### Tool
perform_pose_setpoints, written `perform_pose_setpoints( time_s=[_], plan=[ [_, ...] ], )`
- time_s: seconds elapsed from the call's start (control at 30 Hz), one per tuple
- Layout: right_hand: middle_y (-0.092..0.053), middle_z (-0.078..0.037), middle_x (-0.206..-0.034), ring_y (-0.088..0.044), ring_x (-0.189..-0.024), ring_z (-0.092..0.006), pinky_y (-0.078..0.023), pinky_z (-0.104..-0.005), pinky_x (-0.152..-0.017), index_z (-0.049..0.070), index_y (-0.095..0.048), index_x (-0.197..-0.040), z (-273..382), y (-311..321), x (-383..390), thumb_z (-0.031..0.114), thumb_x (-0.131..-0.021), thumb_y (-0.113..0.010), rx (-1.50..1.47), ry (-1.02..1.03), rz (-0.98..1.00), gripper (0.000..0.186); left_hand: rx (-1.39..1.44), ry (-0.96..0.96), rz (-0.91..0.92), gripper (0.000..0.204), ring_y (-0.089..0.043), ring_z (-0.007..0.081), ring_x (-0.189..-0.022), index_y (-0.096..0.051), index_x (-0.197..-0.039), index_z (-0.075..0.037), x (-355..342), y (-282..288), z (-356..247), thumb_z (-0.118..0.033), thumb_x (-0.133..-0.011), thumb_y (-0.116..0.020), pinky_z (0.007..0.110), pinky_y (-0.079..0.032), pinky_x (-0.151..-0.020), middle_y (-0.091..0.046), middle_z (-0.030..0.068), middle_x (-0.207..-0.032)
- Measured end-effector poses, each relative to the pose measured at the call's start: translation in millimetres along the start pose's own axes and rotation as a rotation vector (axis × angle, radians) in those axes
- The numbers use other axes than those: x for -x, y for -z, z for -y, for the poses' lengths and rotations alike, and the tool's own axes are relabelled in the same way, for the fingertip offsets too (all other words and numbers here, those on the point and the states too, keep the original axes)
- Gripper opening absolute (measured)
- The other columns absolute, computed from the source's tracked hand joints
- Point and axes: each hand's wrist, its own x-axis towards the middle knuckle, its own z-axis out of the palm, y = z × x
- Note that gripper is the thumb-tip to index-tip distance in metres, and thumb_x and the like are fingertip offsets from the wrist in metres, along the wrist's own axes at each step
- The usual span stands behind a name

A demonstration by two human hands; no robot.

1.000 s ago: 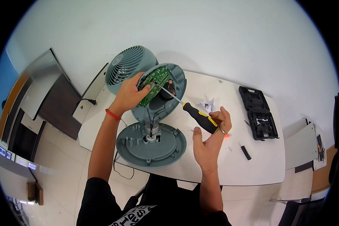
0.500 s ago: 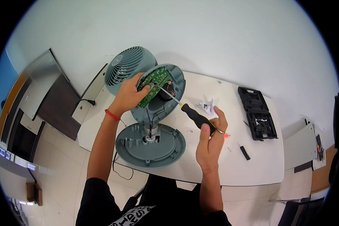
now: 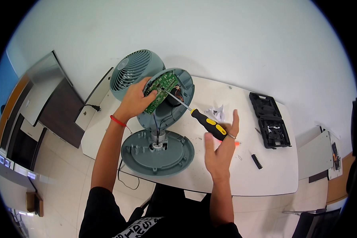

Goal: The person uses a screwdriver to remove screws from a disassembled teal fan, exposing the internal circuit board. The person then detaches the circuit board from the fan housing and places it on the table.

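My left hand (image 3: 135, 99) grips the edge of a round grey-green fan housing (image 3: 186, 95), its thumb on the green circuit board (image 3: 158, 95) and its other fingers partly hidden. A screwdriver (image 3: 209, 123) with a black and yellow handle slants up to the board, its tip at the board's surface. Around the handle's end is my right hand (image 3: 222, 152), thumb and index finger stretched away from it; the other fingers are partly hidden. Wires run from the housing down to the oval fan base (image 3: 162, 164), which lies on the table below.
Behind my left hand stands the slatted fan head (image 3: 133, 71). To the right lie an open black tool case (image 3: 271, 123), a black bit holder (image 3: 256, 161) and crumpled white paper (image 3: 217, 113) on the white table (image 3: 210, 178). A plug (image 3: 95, 107) rests at the left edge.
My right thumb and index finger have spread off the screwdriver handle. The handle has turned, showing more yellow. My left hand and the housing are nearly still.
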Motion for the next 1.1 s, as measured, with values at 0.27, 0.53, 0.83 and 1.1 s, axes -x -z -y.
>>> perform_pose_setpoints(
  time_s=[0.27,0.53,0.83,1.1],
  plan=[
    [-0.055,-0.006,-0.092,-0.049,-0.078,-0.0125,-0.045,-0.0267,-0.074,0.002,-0.029,-0.161,-12,-11,-9,0.016,-0.103,-0.057,0.084,0.227,-0.181,0.066,0.013,-0.003,0.0,0.04,-0.071,0.0331,-0.085,-0.061,-0.126,0.004,-1,-3,-1,-0.016,-0.092,-0.066,0.038,-0.054,-0.082,-0.073,0.0214,-0.097],
    [-0.053,-0.018,-0.115,-0.054,-0.101,-0.0235,-0.047,-0.0335,-0.087,-0.002,-0.03,-0.159,-2,-10,-1,0.006,-0.096,-0.063,-0.031,0.26,-0.128,0.072,0.0,-0.033,-0.002,0.04,-0.072,0.034,-0.087,-0.061,-0.126,0.004,-2,-3,2,-0.016,-0.092,-0.066,0.039,-0.054,-0.082,-0.073,0.0227,-0.098],
    [-0.044,-0.017,-0.134,-0.057,-0.095,-0.0216,-0.046,-0.0377,-0.094,-0.005,-0.031,-0.151,-4,-1,4,0.009,-0.1,-0.063,0.117,0.258,-0.027,0.062,-0.051,-0.015,0.01,0.04,-0.072,0.0304,-0.091,-0.06,-0.128,0.003,0,-2,1,-0.016,-0.093,-0.066,0.039,-0.055,-0.084,-0.073,0.0217,-0.102],
    [-0.055,-0.018,-0.109,-0.05,-0.093,-0.0239,-0.044,-0.0365,-0.09,0.0,-0.035,-0.155,8,2,2,0.011,-0.1,-0.056,0.015,0.049,-0.016,0.06,-0.072,-0.009,0.019,0.039,-0.071,0.0253,-0.091,-0.06,-0.128,0.003,-1,-1,1,-0.015,-0.094,-0.066,0.037,-0.055,-0.084,-0.073,0.0196,-0.103]
  ],
)
